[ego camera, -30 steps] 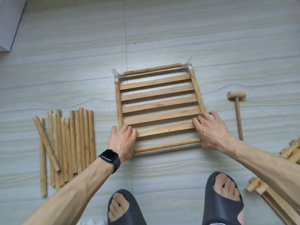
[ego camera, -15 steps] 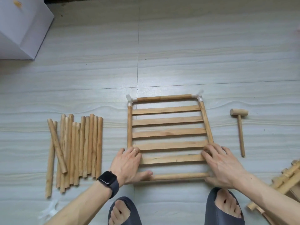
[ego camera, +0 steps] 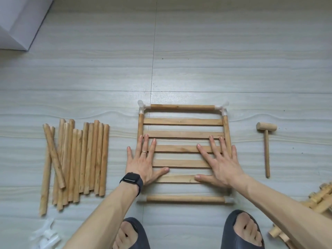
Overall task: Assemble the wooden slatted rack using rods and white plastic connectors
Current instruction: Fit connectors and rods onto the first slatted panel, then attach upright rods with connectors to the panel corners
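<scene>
- Both hands have come off the near corners and up onto the slats point(ego camera: 182, 121). The left hand point(ego camera: 142, 160) and right hand point(ego camera: 221, 164) lie flat, fingers spread wide, gripping nothing, pressing the rack point(ego camera: 177, 148) onto the floor point(ego camera: 197, 60).
- Far left, the spare rods point(ego camera: 75, 162) sit in a row, untouched. Their long axes run away from the person, and one lies slantwise over the others. Loose connectors point(ego camera: 45, 237) lie nearer, at the bottom edge.
- In the centre, the rack lies flat in front of the person, between the rods and the mallet point(ego camera: 266, 141). The frame is closed: four rods, a white connector at every corner, five slats inside.
- It is close to square. The slats and the near and far rods run left to right, and the side rods run away from the person. The far connectors each show a free stub.
- On the right, the mallet lies unused, near the right hand but not touching it, head at the far end.
- My read is that one panel is done and is being pressed home. With so many spare rods and connectors, the uprights and more joints are left.
</scene>
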